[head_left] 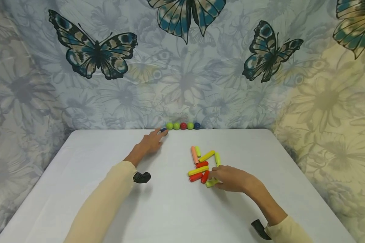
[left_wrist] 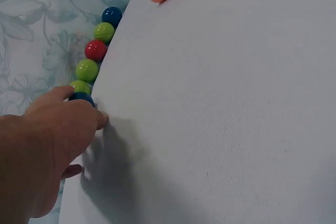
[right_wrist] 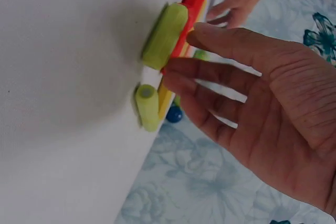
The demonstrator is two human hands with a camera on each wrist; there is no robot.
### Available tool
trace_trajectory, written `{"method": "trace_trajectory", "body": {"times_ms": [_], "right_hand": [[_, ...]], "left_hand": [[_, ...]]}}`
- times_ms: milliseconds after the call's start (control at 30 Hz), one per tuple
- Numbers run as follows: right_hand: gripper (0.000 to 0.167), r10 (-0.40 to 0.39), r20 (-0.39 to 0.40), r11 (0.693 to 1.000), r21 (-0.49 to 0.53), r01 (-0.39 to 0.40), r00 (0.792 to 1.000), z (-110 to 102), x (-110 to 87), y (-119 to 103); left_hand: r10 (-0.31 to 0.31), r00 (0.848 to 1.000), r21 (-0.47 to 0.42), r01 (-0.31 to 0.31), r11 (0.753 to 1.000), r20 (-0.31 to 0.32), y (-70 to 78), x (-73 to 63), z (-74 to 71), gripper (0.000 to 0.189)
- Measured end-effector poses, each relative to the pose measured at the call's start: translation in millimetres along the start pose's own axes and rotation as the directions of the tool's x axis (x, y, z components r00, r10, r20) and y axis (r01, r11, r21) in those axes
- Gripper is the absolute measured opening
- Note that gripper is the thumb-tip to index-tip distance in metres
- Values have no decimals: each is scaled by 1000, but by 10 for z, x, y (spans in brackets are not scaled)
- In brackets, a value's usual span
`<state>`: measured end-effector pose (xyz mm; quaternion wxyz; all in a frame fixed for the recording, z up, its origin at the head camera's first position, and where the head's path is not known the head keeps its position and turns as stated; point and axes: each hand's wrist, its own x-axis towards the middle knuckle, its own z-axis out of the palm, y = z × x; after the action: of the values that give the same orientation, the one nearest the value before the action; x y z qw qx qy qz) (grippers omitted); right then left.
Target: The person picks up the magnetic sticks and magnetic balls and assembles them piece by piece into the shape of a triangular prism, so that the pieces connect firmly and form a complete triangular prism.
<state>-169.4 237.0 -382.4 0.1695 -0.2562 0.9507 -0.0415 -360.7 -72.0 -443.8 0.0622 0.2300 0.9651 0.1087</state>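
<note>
At the far edge of the white table, my left hand [head_left: 151,141] pinches a blue ball [left_wrist: 82,98] between its fingers. That ball is the left end of a row holding a green ball [head_left: 176,126], a red ball [head_left: 183,126] and another blue ball [head_left: 197,126], among others. My right hand [head_left: 231,179] hovers at a loose cluster of short, chalk-like sticks, thumb and fingers parted. Closest to its fingertips are a light green stick [right_wrist: 166,36] and a red stick [head_left: 205,177]. Whether the fingertips touch them I cannot tell.
Also in the cluster are a yellow stick [head_left: 198,171], a peach stick [head_left: 194,155] and several others. The white table [head_left: 170,209] ends at a butterfly-patterned cloth [head_left: 185,87] behind the balls, and cloth hangs at both sides.
</note>
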Motion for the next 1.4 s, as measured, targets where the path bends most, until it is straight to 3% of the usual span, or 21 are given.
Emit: {"method": "trace_trajectory", "body": {"times_ms": [167,367,533,633,767,900,1000,1133,1267,1400], "right_hand": [[29,12,-3,1000,-21,-12,1000,29,25,-9],[18,37,52,999,-4,-37,998,119,112,-7],[13,61,125,996,61,-69,990,38,166,-10],[11,2,131,994,108,-17,991,-57,219,-37],[10,-143,51,987,83,138,988,-188,338,-127],[13,-238,3,970,56,238,971,-284,469,-272],[17,-270,11,962,43,269,963,-294,549,-369],[18,-302,41,953,46,300,952,-226,629,-480],[15,-298,85,953,92,290,951,-126,680,-561],[14,-286,125,955,119,272,950,-44,722,-618]], "left_hand": [[-17,994,-1,17,1000,-104,-23,-36,-42,59],[44,997,18,-43,999,-62,-24,-62,-49,48],[153,983,124,-141,982,-97,22,-234,-24,39],[261,955,167,-237,957,-142,122,-447,-1,38],[339,924,65,-333,941,-176,315,-842,64,32],[345,917,-70,-365,928,-198,463,-1232,188,37],[371,906,-122,-400,909,-205,513,-1417,309,40],[398,893,-163,-434,886,-210,500,-1572,452,32],[397,891,-232,-444,866,-221,468,-1647,533,31],[432,869,-278,-488,827,-240,484,-1655,554,33]]}}
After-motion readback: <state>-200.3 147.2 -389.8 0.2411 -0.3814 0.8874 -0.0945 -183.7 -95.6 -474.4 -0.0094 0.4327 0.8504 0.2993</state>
